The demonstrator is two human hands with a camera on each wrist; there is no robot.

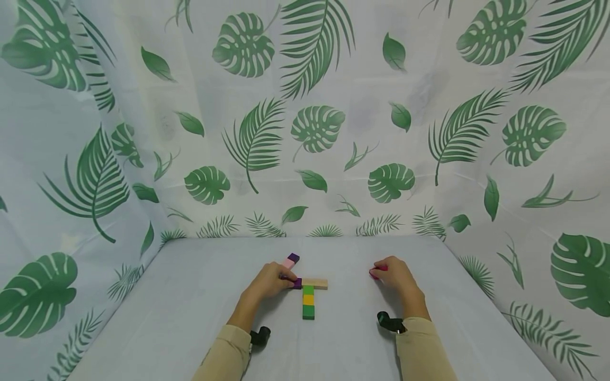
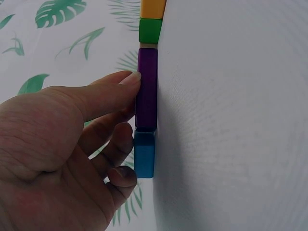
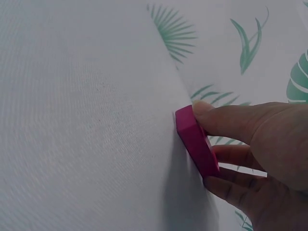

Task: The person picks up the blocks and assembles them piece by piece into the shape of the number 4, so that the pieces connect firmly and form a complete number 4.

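Note:
My left hand (image 1: 270, 280) pinches a purple block (image 2: 147, 89) between thumb and fingers, at the left end of a plain wooden block (image 1: 315, 283). A blue block (image 2: 144, 154) adjoins the purple one in the left wrist view, beside the curled lower fingers; the hand hides it from the head camera. Over on the right, my right hand (image 1: 396, 273) grips a magenta block (image 3: 196, 142) by its sides, low over the white tabletop. Light green (image 1: 308, 290), yellow (image 1: 308, 300) and dark green (image 1: 308, 312) blocks form a column running toward me from the wooden block.
Beyond the left hand a pink block (image 1: 288, 263) and a dark purple block (image 1: 294, 257) slant away. Black wrist cameras (image 1: 260, 336) sit on both forearms. Leaf-patterned cloth (image 1: 305, 132) walls in the table (image 1: 343, 338) at the back and sides.

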